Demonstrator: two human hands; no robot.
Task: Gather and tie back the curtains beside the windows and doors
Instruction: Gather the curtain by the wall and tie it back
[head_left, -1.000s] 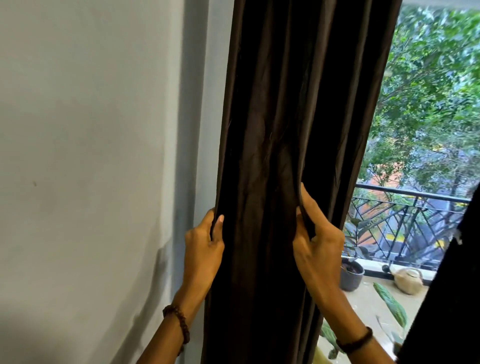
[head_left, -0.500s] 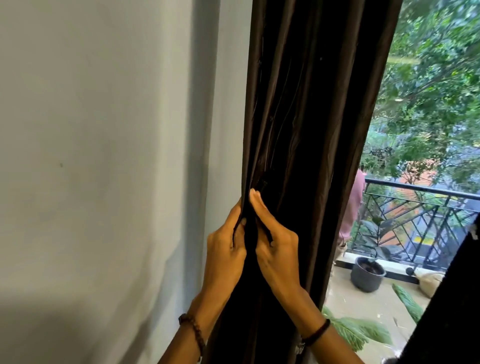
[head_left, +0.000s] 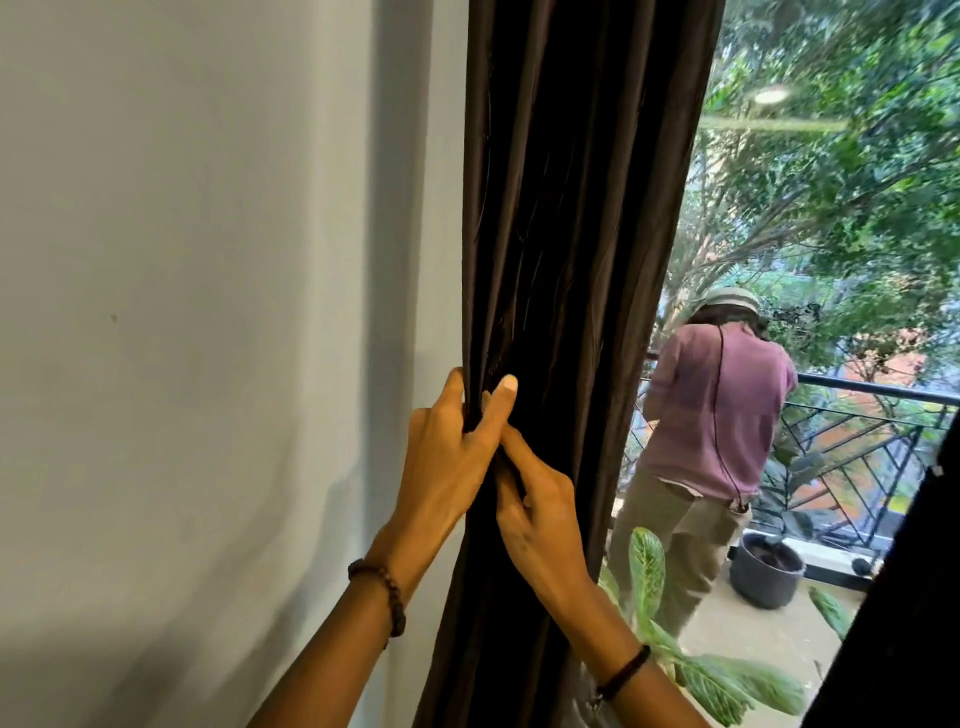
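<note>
Two hands clamped the dark curtain (head_left: 561, 260) beside the wall (head_left: 208, 312): our left hand (head_left: 447, 467) pinched its wall-side edge, our right hand (head_left: 540, 514) gripped adjoining pleats. We judged even, tight folds best before tying.

Seen through the glass, a pale balcony floor (head_left: 748, 631) is stretching out toward a raised ledge (head_left: 826, 564) under a black railing (head_left: 872, 447). A dark grey pot (head_left: 766, 571) is sitting on the floor just beside that ledge. A person in a purple shirt (head_left: 711, 415) is standing on the floor, back turned, close to the railing. Large striped green leaves (head_left: 727, 675) are spreading low over the near part.
</note>
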